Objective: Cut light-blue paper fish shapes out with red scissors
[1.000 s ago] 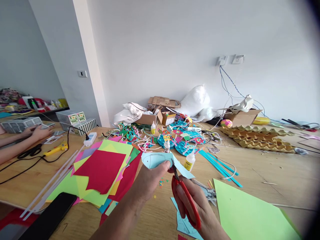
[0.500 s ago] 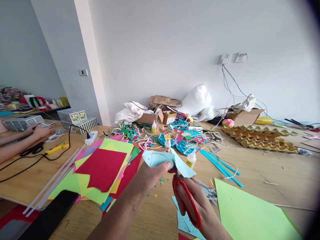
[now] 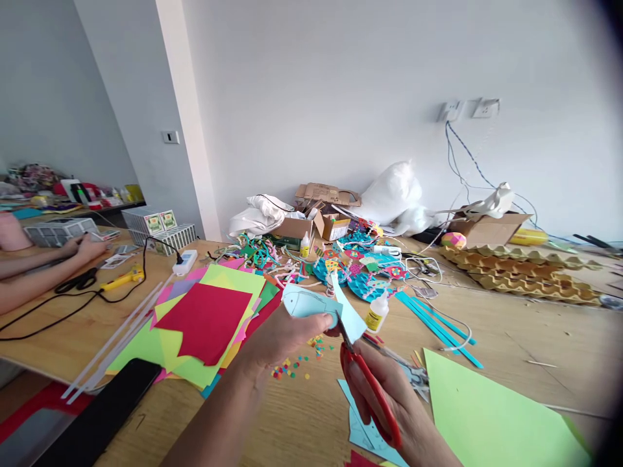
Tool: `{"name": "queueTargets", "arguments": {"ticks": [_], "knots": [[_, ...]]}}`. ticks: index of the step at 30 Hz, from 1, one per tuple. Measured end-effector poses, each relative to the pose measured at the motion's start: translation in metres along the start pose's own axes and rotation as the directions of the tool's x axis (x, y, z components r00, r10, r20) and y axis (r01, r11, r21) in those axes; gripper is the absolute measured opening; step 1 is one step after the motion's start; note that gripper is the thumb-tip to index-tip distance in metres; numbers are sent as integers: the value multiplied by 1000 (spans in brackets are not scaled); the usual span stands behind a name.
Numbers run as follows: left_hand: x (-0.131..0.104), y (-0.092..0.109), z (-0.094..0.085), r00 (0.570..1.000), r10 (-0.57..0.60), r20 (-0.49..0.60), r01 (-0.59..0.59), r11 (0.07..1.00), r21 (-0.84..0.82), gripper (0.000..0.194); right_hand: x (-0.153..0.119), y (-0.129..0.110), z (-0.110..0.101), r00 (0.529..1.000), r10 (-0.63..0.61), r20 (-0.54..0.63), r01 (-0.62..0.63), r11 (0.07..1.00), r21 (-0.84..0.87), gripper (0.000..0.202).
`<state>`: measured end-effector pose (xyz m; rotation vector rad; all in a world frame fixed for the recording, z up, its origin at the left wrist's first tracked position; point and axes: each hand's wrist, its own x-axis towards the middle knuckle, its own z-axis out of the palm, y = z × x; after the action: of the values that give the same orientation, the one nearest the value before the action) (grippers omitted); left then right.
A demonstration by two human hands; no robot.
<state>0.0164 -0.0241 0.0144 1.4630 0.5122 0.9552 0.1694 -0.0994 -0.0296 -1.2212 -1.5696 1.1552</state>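
Observation:
Pinched in my left hand (image 3: 296,331) is a piece of light blue paper (image 3: 305,303) with a fish drawn on it in dark line. My right hand (image 3: 382,386) grips red-handled scissors (image 3: 377,395), whose blades meet the paper's right edge beside my left thumb. A partly cut strip of the same blue paper (image 3: 348,308) hangs off to the right of the blades. Below my right hand lie more light blue paper pieces (image 3: 363,428) with drawn lines. Small coloured paper dots (image 3: 292,368) are scattered on the table beneath my hands.
Left of my arms lie stacked coloured sheets (image 3: 207,321) and a black phone (image 3: 104,415). A glue bottle (image 3: 377,312), blue strips (image 3: 438,331) and a green sheet (image 3: 496,408) lie to the right. Egg trays (image 3: 520,275) sit farther back. Another person's hands (image 3: 85,250) hold something at far left.
The view has turned slightly left, so the scene sits farther right. The cut strip hangs at a steeper angle beside the blades. Both hands keep their holds.

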Motion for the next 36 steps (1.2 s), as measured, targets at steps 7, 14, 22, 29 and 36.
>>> {"name": "queueTargets", "arguments": {"ticks": [7,14,22,29,36], "knots": [[-1,3,-11,998,-53,42,51,998,36,13,1,-8,-4,999,14,35,-12,999,-49,53],[-1,1,-12,996,-86,14,85,996,28,15,1,-6,-2,1000,27,5,-27,1000,-7,53],[4,-11,18,994,26,-106,-47,978,-203,18,1,3,9,994,2,-106,19,980,199,46],[3,-9,23,968,21,-249,-56,990,-132,11,0,0,9,997,-7,-77,23,977,214,44],[1,-3,20,977,34,-211,-47,997,-55,10,0,-4,5,999,-8,-43,16,980,196,44]]}}
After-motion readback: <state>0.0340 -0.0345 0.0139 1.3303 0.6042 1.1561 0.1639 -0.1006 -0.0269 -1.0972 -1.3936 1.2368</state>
